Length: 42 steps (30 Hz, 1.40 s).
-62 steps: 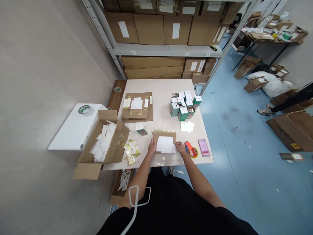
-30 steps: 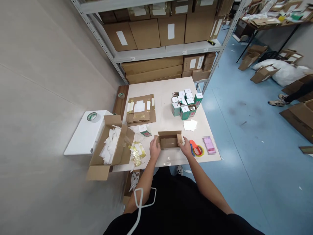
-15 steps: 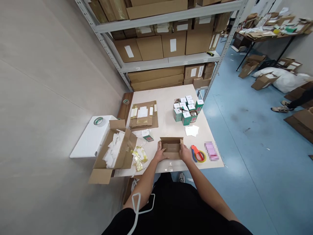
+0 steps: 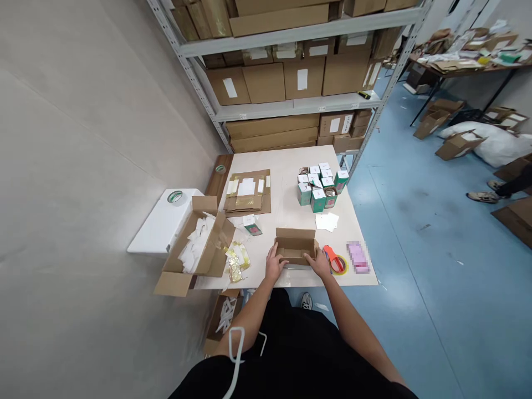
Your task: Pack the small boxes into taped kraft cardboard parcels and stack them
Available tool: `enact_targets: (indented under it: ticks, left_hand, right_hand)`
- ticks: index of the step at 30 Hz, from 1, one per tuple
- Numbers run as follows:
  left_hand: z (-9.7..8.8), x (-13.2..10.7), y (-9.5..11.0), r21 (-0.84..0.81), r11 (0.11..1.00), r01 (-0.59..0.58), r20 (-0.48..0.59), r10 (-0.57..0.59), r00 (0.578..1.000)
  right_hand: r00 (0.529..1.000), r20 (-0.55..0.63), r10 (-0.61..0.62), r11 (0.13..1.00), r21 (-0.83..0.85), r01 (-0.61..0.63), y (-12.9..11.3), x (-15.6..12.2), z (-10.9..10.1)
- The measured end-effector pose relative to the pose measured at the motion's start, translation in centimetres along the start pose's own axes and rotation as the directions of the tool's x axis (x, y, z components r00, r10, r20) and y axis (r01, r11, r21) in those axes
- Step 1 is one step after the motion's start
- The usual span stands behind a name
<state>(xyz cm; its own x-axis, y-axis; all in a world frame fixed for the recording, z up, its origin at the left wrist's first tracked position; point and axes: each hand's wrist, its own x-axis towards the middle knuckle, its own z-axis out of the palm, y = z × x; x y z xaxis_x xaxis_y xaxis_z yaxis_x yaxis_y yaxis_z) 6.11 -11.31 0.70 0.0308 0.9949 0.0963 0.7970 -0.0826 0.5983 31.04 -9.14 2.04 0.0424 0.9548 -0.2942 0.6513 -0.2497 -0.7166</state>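
A small brown cardboard box (image 4: pixel 296 234) with its top open stands near the front edge of the table. My left hand (image 4: pixel 274 264) grips its left side, the thumb along the near side. At the opposite end my right hand (image 4: pixel 319 264) grips the right side, thumb over the near edge. The inside shows bare cardboard, and its back flap stands up. Just right of my right hand lie a red tape cutter (image 4: pixel 332 257) and a yellow tape roll (image 4: pixel 341 266). White cards (image 4: pixel 327 221) lie behind the box, and a green-and-white carton (image 4: pixel 252 225) sits to its left.
Several green-and-white cartons (image 4: pixel 318 199) cluster at the back right. Flattened cardboard (image 4: pixel 249 205) lies back left. A larger open box (image 4: pixel 220 244) of white paper stands left, beside crumpled yellow tape (image 4: pixel 235 269). A pink blurred item (image 4: pixel 358 257) lies right. Shelving (image 4: pixel 299 106) stands behind.
The small box has tipped, so its back flap and inner back wall show more. Its near flap no longer shows. My right thumb has moved inward along the near edge. The view has shifted slightly.
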Motion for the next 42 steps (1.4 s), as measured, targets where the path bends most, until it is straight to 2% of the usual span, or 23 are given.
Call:
enact_targets:
  ticks: [3, 5, 8, 11, 14, 18, 21, 26, 29, 32, 34, 37, 42]
  left_hand:
    - [-0.9, -0.7, 0.7, 0.038, 0.999, -0.020, -0.079, 0.023, 0.997]
    - [-1.8, -1.3, 1.0, 0.063, 0.998, 0.001, -0.132, 0.008, 0.991]
    - [-3.6, -2.5, 1.2, 0.087, 0.994, 0.065, -0.225, -0.044, 0.973]
    - [-5.8, -4.3, 1.1, 0.102, 0.984, 0.149, -0.317, -0.110, 0.942]
    - [-8.1, -6.4, 0.8, 0.123, 0.968, 0.220, -0.377, -0.159, 0.912]
    - [-10.9, -8.9, 0.1, 0.171, 0.943, 0.285, -0.437, -0.186, 0.880]
    - [-12.7, -10.5, -0.9, 0.185, 0.925, 0.332, -0.473, -0.212, 0.855]
    - [-15.1, -13.3, -3.4, 0.190, 0.892, 0.409, -0.486, -0.277, 0.829]
    - [-16.2, -15.0, -4.7, 0.178, 0.874, 0.452, -0.488, -0.321, 0.812]
    - [-17.2, -16.2, -5.4, 0.164, 0.860, 0.483, -0.485, -0.356, 0.799]
    - [-17.7, -16.5, -5.8, 0.150, 0.854, 0.498, -0.480, -0.378, 0.792]
    - [-18.1, -16.8, -6.3, 0.116, 0.851, 0.512, -0.473, -0.406, 0.782]
    - [-18.1, -17.3, -7.0, 0.067, 0.863, 0.502, -0.445, -0.424, 0.789]
  right_hand:
    - [0.998, 0.008, -0.069, 0.980, 0.189, 0.066, -0.6, -0.1, -0.2]
    - [0.996, 0.002, -0.090, 0.967, 0.240, 0.087, -1.6, 0.0, -0.4]
    - [0.989, 0.011, -0.148, 0.963, 0.231, 0.141, -4.1, 0.5, -0.4]
    - [0.971, 0.072, -0.228, 0.959, 0.191, 0.211, -7.0, 0.8, 0.2]
    - [0.941, 0.142, -0.307, 0.947, 0.147, 0.287, -9.4, 1.0, 1.5]
    - [0.889, 0.128, -0.440, 0.897, 0.095, 0.431, -12.6, 1.6, 3.9]
    - [0.810, 0.146, -0.568, 0.822, 0.062, 0.566, -16.3, 2.2, 5.9]
    - [0.650, 0.254, -0.716, 0.684, 0.069, 0.726, -24.9, 2.8, 9.6]
    - [0.545, 0.352, -0.761, 0.611, 0.107, 0.784, -30.0, 2.9, 12.9]
    - [0.414, 0.476, -0.776, 0.526, 0.125, 0.842, -34.3, 3.3, 16.8]
    - [0.354, 0.574, -0.738, 0.486, 0.087, 0.870, -36.8, 3.7, 19.7]
    - [0.304, 0.717, -0.627, 0.422, -0.015, 0.907, -39.7, 4.6, 24.0]
    - [0.234, 0.898, -0.372, 0.211, -0.164, 0.964, -42.4, 6.0, 30.2]
